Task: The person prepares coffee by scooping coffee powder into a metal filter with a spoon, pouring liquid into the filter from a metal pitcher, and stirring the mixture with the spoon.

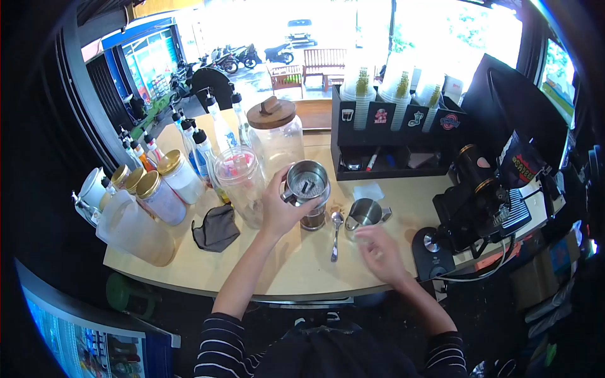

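— Right of the spoon (336,234), what's there?
— The right hand (383,257), blurred, fingers partly open beside the steel pitcher (365,215); contact unclear.
— Left?
— The left hand's (281,211) fingers curl round a metal cup (307,176).
— Beyond the spoon?
— A black cup rack (346,137) on the surface (296,271).
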`<act>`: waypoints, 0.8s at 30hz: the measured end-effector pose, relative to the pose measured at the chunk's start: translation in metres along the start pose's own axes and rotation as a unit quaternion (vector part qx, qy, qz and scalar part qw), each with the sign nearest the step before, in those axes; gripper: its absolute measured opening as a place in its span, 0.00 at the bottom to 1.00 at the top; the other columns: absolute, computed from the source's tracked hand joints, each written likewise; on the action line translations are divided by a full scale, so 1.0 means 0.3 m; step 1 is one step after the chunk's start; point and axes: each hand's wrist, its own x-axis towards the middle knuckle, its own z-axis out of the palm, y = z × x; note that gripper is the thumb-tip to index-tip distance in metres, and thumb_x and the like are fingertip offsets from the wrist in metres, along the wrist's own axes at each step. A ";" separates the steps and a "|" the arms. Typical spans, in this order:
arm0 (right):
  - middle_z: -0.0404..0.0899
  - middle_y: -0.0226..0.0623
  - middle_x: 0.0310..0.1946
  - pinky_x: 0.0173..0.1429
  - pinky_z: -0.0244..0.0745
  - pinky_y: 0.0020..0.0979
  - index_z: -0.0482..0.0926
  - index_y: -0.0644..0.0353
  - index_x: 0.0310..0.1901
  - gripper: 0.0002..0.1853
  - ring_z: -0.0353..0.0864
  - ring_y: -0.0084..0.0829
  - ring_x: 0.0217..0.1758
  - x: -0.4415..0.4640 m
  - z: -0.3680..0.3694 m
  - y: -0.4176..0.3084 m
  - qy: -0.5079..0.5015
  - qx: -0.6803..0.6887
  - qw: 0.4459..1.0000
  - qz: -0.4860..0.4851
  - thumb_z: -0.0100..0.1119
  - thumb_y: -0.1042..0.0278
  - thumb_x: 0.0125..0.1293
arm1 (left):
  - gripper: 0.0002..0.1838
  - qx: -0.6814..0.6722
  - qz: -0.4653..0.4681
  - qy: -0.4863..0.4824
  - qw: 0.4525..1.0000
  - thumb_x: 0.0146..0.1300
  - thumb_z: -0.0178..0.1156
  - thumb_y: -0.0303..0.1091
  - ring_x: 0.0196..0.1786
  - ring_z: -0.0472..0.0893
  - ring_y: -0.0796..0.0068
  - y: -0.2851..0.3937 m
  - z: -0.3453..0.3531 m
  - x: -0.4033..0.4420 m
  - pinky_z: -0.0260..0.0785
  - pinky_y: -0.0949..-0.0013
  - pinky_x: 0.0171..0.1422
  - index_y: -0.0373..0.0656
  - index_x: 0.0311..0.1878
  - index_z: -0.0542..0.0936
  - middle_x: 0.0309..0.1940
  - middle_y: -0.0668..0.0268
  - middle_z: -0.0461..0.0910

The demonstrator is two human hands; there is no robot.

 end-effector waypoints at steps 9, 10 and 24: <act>0.77 0.35 0.38 0.49 0.71 0.29 0.73 0.63 0.45 0.08 0.77 0.25 0.42 0.036 -0.062 0.347 0.127 0.057 0.982 0.124 0.54 0.68 0.69 | 0.42 -0.032 -0.011 0.033 0.999 0.37 0.79 0.41 0.53 0.77 0.63 -0.086 0.044 -0.027 0.61 0.58 0.68 0.39 0.58 0.71 0.49 0.59 0.77; 0.77 0.35 0.38 0.49 0.71 0.29 0.73 0.63 0.45 0.08 0.77 0.25 0.42 0.032 -0.048 0.384 0.128 0.056 0.983 0.122 0.54 0.68 0.69 | 0.42 -0.034 -0.005 0.032 0.999 0.37 0.79 0.39 0.54 0.77 0.66 -0.094 0.046 -0.028 0.64 0.62 0.65 0.36 0.58 0.71 0.49 0.59 0.77; 0.71 0.24 0.29 0.40 0.65 0.22 0.66 0.56 0.35 0.07 0.69 0.16 0.32 0.142 -0.074 0.233 0.109 0.342 0.927 0.108 0.55 0.72 0.68 | 0.44 0.098 0.103 -0.028 0.989 0.37 0.78 0.45 0.55 0.77 0.65 -0.002 -0.048 0.047 0.39 0.43 0.76 0.45 0.61 0.70 0.52 0.64 0.78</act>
